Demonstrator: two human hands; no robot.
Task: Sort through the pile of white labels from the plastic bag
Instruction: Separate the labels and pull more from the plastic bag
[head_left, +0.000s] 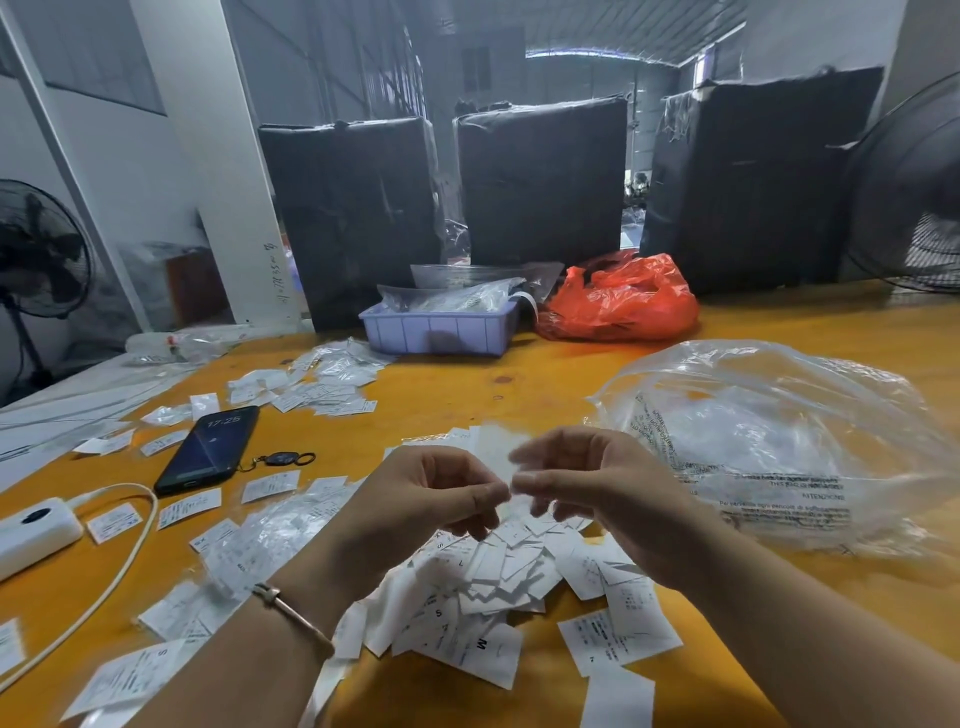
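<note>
Labels (483, 582) lie heaped just below your left hand (431, 493) and right hand (576, 483); both seem to pinch one blurred label between them, so next read and place it.

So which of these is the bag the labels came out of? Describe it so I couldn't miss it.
Start at the orange table and look right of the person's right hand. The clear plastic bag lies there crumpled and puffed up. Unlike the red bag at the back, it is see-through and has black printed warning text along its near edge.
</note>
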